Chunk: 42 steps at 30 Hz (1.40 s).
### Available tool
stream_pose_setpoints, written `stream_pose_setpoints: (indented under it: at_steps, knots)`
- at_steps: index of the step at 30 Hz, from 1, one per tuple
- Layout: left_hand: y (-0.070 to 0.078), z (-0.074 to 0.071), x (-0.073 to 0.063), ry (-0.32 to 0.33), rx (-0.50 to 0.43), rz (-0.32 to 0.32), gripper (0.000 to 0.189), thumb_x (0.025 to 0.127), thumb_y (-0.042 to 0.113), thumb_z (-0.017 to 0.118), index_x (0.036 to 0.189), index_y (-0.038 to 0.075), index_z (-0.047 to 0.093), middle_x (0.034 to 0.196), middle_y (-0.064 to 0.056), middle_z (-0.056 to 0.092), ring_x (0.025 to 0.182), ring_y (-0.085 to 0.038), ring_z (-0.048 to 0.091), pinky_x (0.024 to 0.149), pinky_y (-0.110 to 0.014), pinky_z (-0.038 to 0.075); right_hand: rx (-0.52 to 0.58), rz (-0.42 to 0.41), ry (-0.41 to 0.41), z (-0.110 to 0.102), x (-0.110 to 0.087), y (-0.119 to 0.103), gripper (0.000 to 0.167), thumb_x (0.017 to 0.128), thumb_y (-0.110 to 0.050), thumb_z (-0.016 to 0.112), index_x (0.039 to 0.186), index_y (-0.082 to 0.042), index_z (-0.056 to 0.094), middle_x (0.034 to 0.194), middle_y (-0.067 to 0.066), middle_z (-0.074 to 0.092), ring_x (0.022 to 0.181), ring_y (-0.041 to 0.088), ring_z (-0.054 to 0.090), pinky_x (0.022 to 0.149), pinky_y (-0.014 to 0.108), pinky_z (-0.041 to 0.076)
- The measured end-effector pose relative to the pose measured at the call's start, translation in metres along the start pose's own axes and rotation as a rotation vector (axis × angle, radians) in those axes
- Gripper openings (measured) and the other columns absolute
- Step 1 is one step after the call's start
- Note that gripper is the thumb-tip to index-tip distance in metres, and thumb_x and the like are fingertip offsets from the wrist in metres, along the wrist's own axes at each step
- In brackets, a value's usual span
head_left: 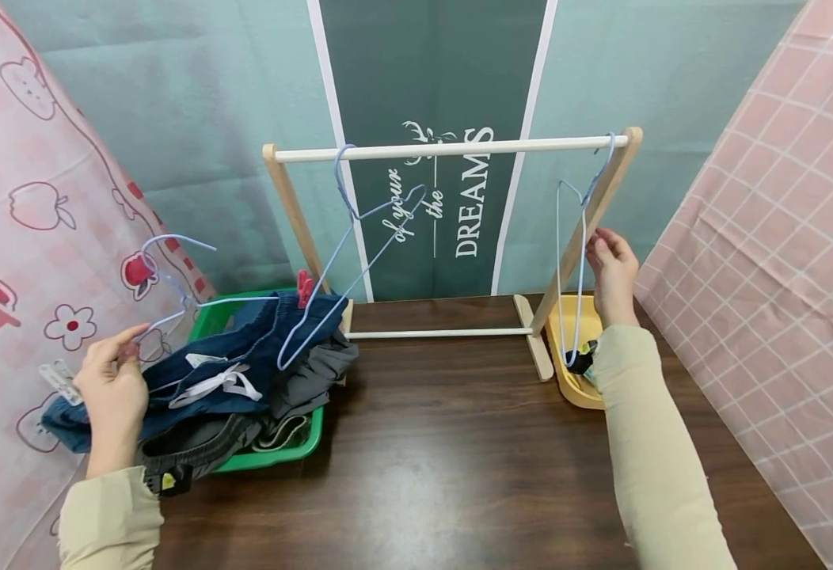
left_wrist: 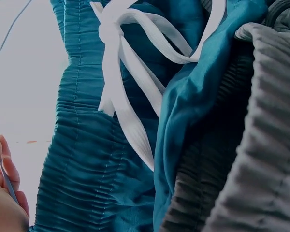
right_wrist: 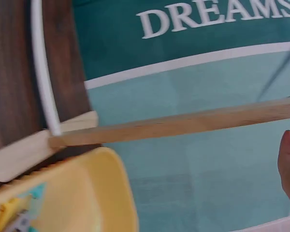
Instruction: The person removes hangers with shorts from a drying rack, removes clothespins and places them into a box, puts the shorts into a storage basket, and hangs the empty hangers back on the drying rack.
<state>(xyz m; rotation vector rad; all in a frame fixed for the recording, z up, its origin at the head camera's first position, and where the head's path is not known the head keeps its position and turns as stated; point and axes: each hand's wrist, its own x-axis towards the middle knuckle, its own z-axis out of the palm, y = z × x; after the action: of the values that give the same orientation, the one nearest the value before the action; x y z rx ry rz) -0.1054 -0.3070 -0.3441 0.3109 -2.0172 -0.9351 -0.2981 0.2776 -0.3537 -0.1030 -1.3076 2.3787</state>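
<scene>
My left hand [head_left: 113, 384] pinches the side of a light-blue wire hanger [head_left: 234, 300], also at the left edge of the left wrist view. Dark-blue drawstring shorts [head_left: 245, 348] hang along it, over a green basket [head_left: 313, 443]. A red clothespin [head_left: 305, 289] grips the waistband's right end; a pale clothespin [head_left: 62, 381] is at the left end. My right hand [head_left: 614, 273] is beside the right post [head_left: 605, 194] of a small clothes rack, fingers loosely bent. Whether it touches the post I cannot tell. One bare hanger [head_left: 582, 261] hangs beside that post.
Another bare hanger [head_left: 317, 289] hangs from the left part of the white rail [head_left: 452, 149], in front of the shorts' right end. Grey garments [head_left: 317, 376] lie in the green basket. Right of the rack, a yellow basket [right_wrist: 113, 188] holds small clothespins [right_wrist: 12, 212].
</scene>
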Motion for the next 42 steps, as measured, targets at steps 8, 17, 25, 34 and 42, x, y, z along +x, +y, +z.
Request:
stream_pose_setpoints:
  at_steps: [8,17,25,34,42]
  knots:
    - [0.003,0.006,-0.002,-0.044,0.021,0.02,0.028,0.091,-0.008,0.044,0.105,-0.006,0.069,0.081,0.039,0.038,0.083,0.022,0.033,0.08,-0.016,0.019,-0.333,-0.026,0.16,-0.016,-0.016,0.038,0.031,0.089,0.014,0.043,0.086,-0.014,0.057,0.082,-0.006,0.058,0.08,0.004,0.055,0.072,0.01,0.045]
    - [0.004,0.014,-0.002,-0.094,0.039,0.043,0.029,0.093,-0.007,0.043,0.104,-0.004,0.07,0.081,0.039,0.037,0.083,0.022,0.031,0.086,-0.023,0.014,-0.404,-0.073,0.199,-0.016,-0.045,0.078,0.028,0.083,0.015,0.045,0.078,-0.009,0.058,0.073,-0.009,0.054,0.077,0.006,0.051,0.073,0.015,0.041]
    - [0.006,0.019,-0.001,-0.133,0.047,0.068,0.031,0.091,-0.01,0.041,0.104,-0.004,0.069,0.081,0.038,0.036,0.081,0.018,0.031,0.082,-0.02,0.017,-0.589,0.014,-0.032,0.024,-0.074,0.117,0.015,0.086,0.011,0.051,0.094,0.005,0.062,0.086,-0.001,0.061,0.078,0.0,0.051,0.078,0.014,0.041]
    - [0.01,0.024,-0.005,-0.18,0.068,0.083,0.032,0.093,-0.009,0.04,0.105,-0.003,0.069,0.086,0.014,0.047,0.082,0.018,0.029,0.084,-0.023,0.013,-0.71,0.076,-0.572,0.095,-0.116,0.153,0.027,0.089,0.004,0.059,0.115,0.011,0.06,0.112,0.03,0.063,0.093,0.018,0.064,0.08,0.016,0.048]
    - [0.011,0.027,-0.007,-0.199,0.035,0.113,0.032,0.094,-0.009,0.039,0.103,-0.005,0.069,0.083,0.035,0.037,0.082,0.017,0.029,0.084,-0.023,0.01,-0.785,0.08,-0.826,0.149,-0.143,0.158,0.032,0.093,-0.004,0.058,0.123,0.003,0.059,0.119,0.022,0.064,0.111,0.033,0.062,0.092,0.035,0.052]
